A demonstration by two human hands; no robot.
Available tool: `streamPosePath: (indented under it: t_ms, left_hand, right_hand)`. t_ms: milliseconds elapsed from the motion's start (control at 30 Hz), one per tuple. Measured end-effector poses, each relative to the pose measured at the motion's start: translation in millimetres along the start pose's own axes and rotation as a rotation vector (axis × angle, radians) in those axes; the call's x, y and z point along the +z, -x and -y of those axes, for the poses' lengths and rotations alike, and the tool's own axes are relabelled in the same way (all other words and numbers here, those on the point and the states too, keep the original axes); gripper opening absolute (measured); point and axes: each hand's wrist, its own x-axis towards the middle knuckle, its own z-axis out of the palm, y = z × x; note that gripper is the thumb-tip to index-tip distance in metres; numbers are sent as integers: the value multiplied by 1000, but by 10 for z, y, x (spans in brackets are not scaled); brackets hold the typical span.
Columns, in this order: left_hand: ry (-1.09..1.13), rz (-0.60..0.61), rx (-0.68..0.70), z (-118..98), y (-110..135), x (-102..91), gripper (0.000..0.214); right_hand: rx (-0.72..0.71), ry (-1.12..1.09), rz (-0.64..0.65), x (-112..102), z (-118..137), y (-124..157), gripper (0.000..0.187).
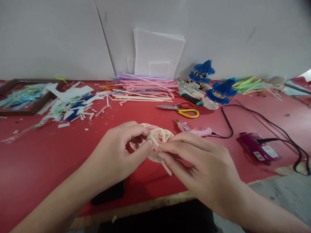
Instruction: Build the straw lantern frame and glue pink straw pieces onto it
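Note:
Between my two hands is a round, cream-coloured openwork piece (pixel 155 158) made of bent fuzzy pipe cleaners, with a little pink on its far side. My left hand (pixel 123 149) pinches its left edge between thumb and fingers. On the other side, the fingertips of my right hand (pixel 194 158) close on the right part of the same piece. A loose cream pipe cleaner end (pixel 166 169) sticks out below it. Just beyond my right hand lies a pink glue gun (pixel 194 130). My fingers cover parts of the piece.
Scissors (pixel 178 108) with red and yellow handles lie ahead, before a pile of pink and cream pipe cleaners (pixel 145 85). Blue-roofed models (pixel 221 90) stand back right. Scraps (pixel 75 103) litter the left. A purple power strip (pixel 259 147) with black cable sits right; a black phone-like object (pixel 109 193) lies under my left forearm.

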Motion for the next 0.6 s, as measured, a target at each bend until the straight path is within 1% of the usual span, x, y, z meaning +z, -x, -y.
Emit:
streamPosePath:
  t_ms: [167, 267, 333, 400, 433, 467, 500, 567, 600]
  left_hand:
    - [-45, -20, -3, -4, -3, -8, 18]
    - [-72, -24, 27, -5, 9, -16, 17]
    - [-97, -32, 59, -5, 17, -14, 16]
    - [-116, -37, 79, -5, 26, -7, 15]
    - [-122, -39, 85, -5, 31, -3, 15]
    - [-128, -40, 90, -5, 37, 0, 15]
    - [-135, -42, 96, -5, 45, 3, 15]
    - [-150, -44, 109, -2, 62, 6, 14]
    - [-156, -47, 115, 0, 71, 6, 14]
  right_hand:
    - [58, -117, 30, 20, 69, 74, 15]
    - [77, -116, 52, -15, 79, 124, 17]
    - [100, -79, 60, -80, 1, 145, 18]
    - [137, 18, 29, -169, -202, 171, 16]
    - [171, 99, -13, -214, -355, 193, 17]
    - [183, 184, -28, -254, -536, 224, 19]
    - [211, 280, -6, -286, -738, 267, 24]
    - [237, 409, 141, -314, -1152, 380, 44]
    - [233, 433, 230, -310, -1341, 442, 51]
